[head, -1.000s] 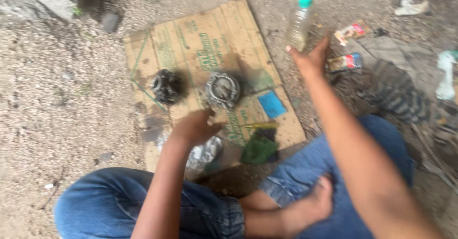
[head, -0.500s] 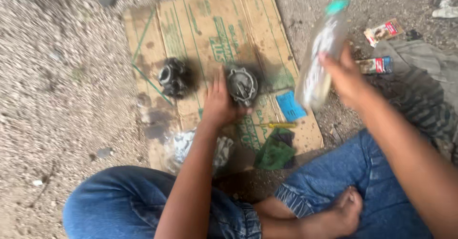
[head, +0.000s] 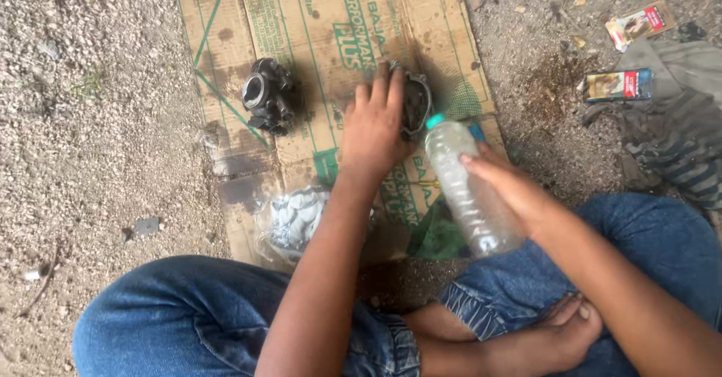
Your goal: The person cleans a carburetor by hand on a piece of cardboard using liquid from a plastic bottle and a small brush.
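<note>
Soft, even daylight with no glare; a faint shadow lies on the cardboard (head: 316, 39) toward one o'clock; focus stays sharp.

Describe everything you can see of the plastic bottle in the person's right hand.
The plastic bottle is clear, ribbed and scuffed, with a teal cap at its top end. What is inside cannot be told. It is tilted, cap pointing away from the person towards the dark metal part under the left hand. The right hand grips its side, fingers wrapped around the middle. It hangs above the cardboard sheet, its base over a green cloth.
</note>
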